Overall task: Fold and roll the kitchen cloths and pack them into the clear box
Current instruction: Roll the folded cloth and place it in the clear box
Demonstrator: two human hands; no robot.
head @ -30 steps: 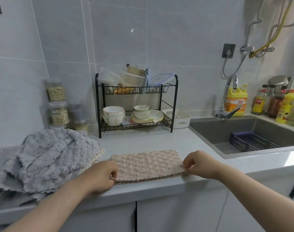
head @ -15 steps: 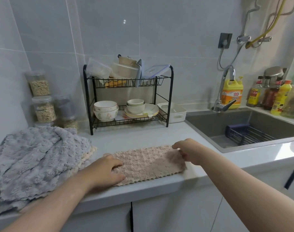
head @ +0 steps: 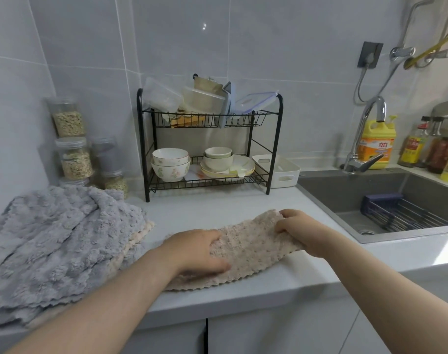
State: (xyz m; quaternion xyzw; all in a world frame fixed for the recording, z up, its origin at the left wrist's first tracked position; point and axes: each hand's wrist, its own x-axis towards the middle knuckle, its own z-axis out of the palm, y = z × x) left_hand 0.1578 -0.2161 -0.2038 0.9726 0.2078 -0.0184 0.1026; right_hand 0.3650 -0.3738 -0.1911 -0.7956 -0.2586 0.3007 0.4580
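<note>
Beige cloth [head: 248, 249] lies folded into a long strip near the front edge of the tabletop [head: 217, 208], between the 2 hands. The left grip [head: 200, 251] rests flat on the strip's left end, fingers stretched out and pressing it down, clasping nothing. The right grip [head: 299, 231] is curled round the strip's right end, fingers on top and thumb underneath, and that end is raised off the tabletop while the rest sags down toward the left grip. The scalloped front hem of the cloth runs just inside the tabletop's front edge.

Left of the strip, a rumpled heap of grey cloths [head: 51, 238] covers the corner, with a cream-coloured cloth edge [head: 138, 238] showing under it. Behind the heap stand clear jars [head: 74, 159] of grain against the tiles. A black 2-tier dish rack [head: 276, 149] stands at the back with bowls and plates below and clear containers [head: 161, 98] on top. A white basket [head: 281, 172] sits beside the rack, and the sink [head: 345, 200] lies to the right.
</note>
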